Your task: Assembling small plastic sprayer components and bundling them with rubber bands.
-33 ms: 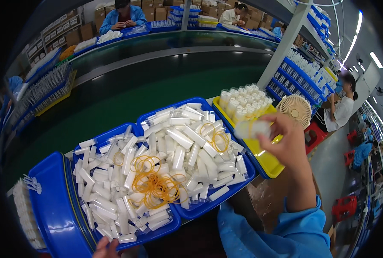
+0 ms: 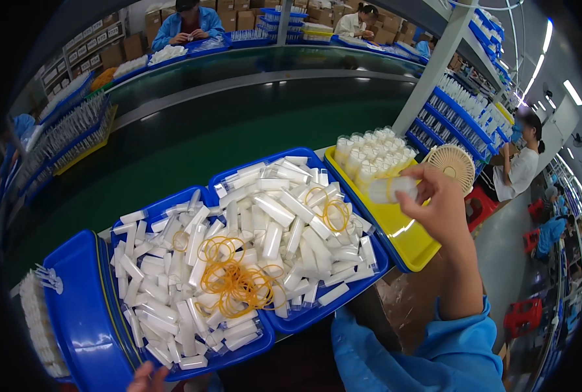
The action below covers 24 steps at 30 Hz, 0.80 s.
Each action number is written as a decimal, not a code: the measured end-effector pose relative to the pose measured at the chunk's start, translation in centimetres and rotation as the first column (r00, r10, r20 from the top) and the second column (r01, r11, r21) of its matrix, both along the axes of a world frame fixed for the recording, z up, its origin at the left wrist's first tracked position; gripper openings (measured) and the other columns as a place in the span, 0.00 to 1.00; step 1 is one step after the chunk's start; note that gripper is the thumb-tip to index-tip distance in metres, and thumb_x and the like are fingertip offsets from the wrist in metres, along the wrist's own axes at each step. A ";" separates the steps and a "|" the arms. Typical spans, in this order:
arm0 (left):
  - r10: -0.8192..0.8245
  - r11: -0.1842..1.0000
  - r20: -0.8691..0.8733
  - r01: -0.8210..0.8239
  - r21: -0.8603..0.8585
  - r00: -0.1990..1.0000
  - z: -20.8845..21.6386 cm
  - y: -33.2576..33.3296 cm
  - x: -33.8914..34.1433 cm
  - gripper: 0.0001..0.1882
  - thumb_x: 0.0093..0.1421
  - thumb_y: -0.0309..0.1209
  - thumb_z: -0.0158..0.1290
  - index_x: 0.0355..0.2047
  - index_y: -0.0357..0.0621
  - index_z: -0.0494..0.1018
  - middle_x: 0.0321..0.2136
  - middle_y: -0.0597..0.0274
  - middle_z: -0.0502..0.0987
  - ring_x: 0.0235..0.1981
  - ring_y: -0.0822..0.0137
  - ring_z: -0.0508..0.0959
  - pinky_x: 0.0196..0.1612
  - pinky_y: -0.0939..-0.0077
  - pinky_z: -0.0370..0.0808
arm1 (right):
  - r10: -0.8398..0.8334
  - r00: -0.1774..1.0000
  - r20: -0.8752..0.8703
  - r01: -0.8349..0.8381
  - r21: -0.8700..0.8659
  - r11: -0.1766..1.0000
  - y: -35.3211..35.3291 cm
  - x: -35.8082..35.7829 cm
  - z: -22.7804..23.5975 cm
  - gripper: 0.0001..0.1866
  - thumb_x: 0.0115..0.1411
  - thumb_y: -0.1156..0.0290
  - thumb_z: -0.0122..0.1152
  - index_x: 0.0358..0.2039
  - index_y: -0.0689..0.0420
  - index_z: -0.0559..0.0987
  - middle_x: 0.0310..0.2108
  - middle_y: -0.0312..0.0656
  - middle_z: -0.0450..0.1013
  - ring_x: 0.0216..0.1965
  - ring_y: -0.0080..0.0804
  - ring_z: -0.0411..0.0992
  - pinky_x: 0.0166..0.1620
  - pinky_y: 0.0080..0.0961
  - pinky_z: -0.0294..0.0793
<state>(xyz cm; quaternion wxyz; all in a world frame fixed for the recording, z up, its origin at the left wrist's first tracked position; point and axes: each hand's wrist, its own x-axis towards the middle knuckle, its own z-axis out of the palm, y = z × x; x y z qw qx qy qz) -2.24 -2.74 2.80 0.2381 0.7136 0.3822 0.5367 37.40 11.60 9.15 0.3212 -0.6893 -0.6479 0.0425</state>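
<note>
My right hand [image 2: 438,202] grips a bundle of clear-and-white tubes [image 2: 391,189] with a yellow rubber band around it. The bundle is above the yellow tray [image 2: 412,245], beside several similar bundles [image 2: 372,151] standing at that tray's far end. At the lower edge only the fingers of my left hand [image 2: 148,379] show, apart and with nothing visible in them, close to the near blue tray. Two blue trays hold loose white pieces in clear sleeves [image 2: 167,304]. A tangle of orange-yellow rubber bands [image 2: 242,284] lies on top, with a few more bands [image 2: 333,214] farther right.
Left of the trays are a blue tray stack [image 2: 85,313] and white parts. Beyond runs a green conveyor belt [image 2: 239,130]. A beige fan [image 2: 451,164] and a metal post [image 2: 435,65] stand past the yellow tray. Other people sit across the belt and at right, near red stools [image 2: 523,317].
My right hand has moved slightly right and away from me with the bundle, which now appears sharper and lies over the yellow tray. My left hand has shifted a little left and down.
</note>
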 end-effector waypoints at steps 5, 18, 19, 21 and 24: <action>0.303 0.952 -0.447 -0.286 0.107 0.842 2.1 1.4 -6.6 0.28 0.53 0.25 0.51 0.53 0.39 0.56 0.51 0.42 0.58 0.50 0.50 0.66 0.49 0.57 0.69 | -0.121 0.977 0.177 0.124 -0.007 0.992 3.6 5.0 -3.9 0.19 0.40 0.64 0.66 0.33 0.58 0.74 0.25 0.48 0.73 0.26 0.42 0.73 0.32 0.30 0.72; 0.526 0.837 -0.756 -0.399 0.376 0.391 1.5 8.8 -20.1 0.20 0.42 0.16 0.51 0.39 0.40 0.70 0.39 0.51 0.70 0.40 0.51 0.71 0.44 0.65 0.69 | -0.052 0.983 0.176 0.055 -0.013 0.998 6.4 6.2 -9.6 0.31 0.40 0.74 0.63 0.47 0.55 0.64 0.12 0.41 0.63 0.13 0.33 0.64 0.20 0.28 0.63; 0.509 0.843 -0.780 -0.395 0.366 0.364 1.6 9.6 -20.6 0.19 0.42 0.18 0.53 0.38 0.41 0.70 0.38 0.53 0.70 0.39 0.52 0.71 0.42 0.64 0.69 | -0.071 0.983 0.168 0.084 -0.070 0.994 6.1 6.0 -9.0 0.32 0.39 0.74 0.64 0.48 0.55 0.64 0.14 0.41 0.64 0.16 0.34 0.65 0.22 0.28 0.65; 0.512 0.824 -0.814 -0.425 0.375 0.274 0.9 10.2 -22.3 0.18 0.43 0.21 0.55 0.37 0.42 0.70 0.36 0.56 0.70 0.37 0.53 0.71 0.39 0.64 0.70 | -0.029 0.969 0.244 0.030 0.001 1.000 6.1 6.0 -9.1 0.35 0.39 0.74 0.64 0.50 0.54 0.63 0.21 0.43 0.65 0.23 0.34 0.66 0.29 0.28 0.66; 0.534 0.755 -0.839 -0.503 0.420 0.101 -0.1 11.5 -24.5 0.17 0.43 0.24 0.56 0.37 0.43 0.70 0.35 0.57 0.69 0.36 0.54 0.71 0.37 0.64 0.71 | -0.027 0.939 0.342 0.006 0.063 0.998 5.7 5.1 -7.3 0.37 0.39 0.74 0.65 0.52 0.53 0.63 0.37 0.47 0.65 0.38 0.40 0.66 0.39 0.29 0.67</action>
